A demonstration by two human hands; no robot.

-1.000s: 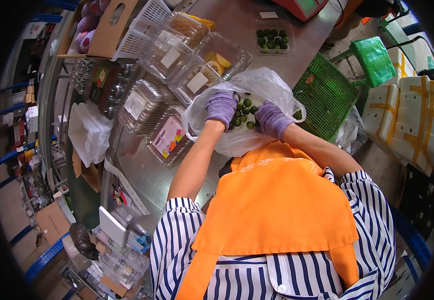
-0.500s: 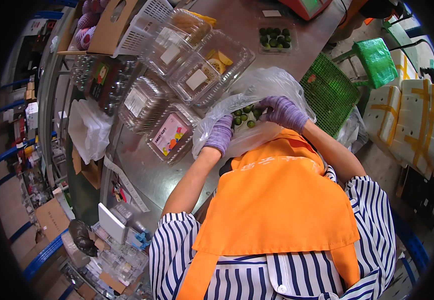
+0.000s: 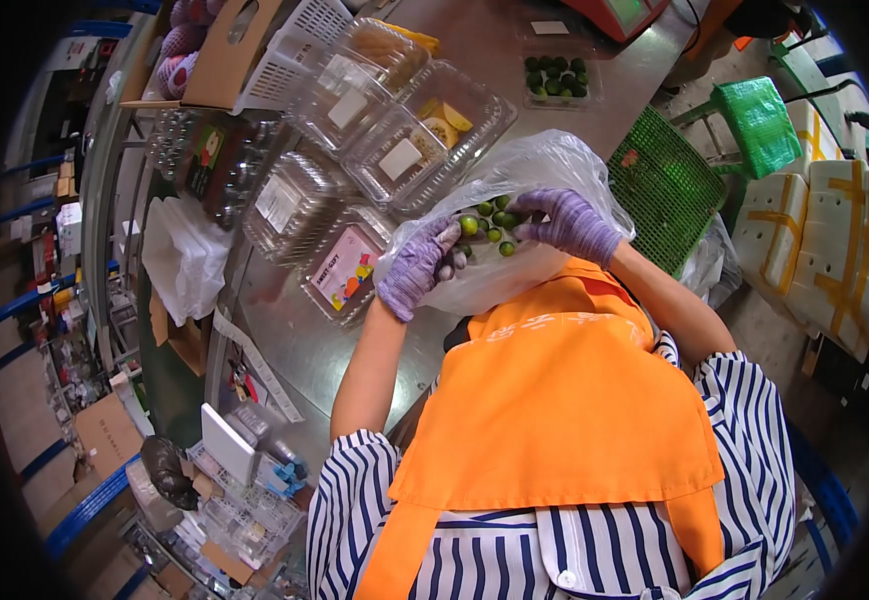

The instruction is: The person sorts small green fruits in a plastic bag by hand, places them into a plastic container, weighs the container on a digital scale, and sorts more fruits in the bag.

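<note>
A crumpled clear plastic bag [image 3: 551, 158] lies open on the metal table in front of my orange apron. Several small round green citrus fruits [image 3: 494, 235] sit in its mouth. My left hand [image 3: 416, 268], in a purple knitted glove, is at the bag's left side with its fingers curled; one green fruit rests at its fingertips. From the right, my right hand [image 3: 572, 224], gloved alike, reaches over the bag opening. Its bent fingers touch the fruits, and what they hold is partly hidden.
Clear clamshell boxes [image 3: 394, 150], some holding cut fruit, stand behind and left of the bag. A small box of green fruits [image 3: 556, 78] is at the back, near a red scale [image 3: 609, 15]. A green plastic crate [image 3: 664, 190] and foam boxes [image 3: 819, 250] are on the right.
My left hand has let go of the bag's edge and turned, its fingers now curled beside the fruits. My right hand stays over the fruits, its fingers shifted slightly.
</note>
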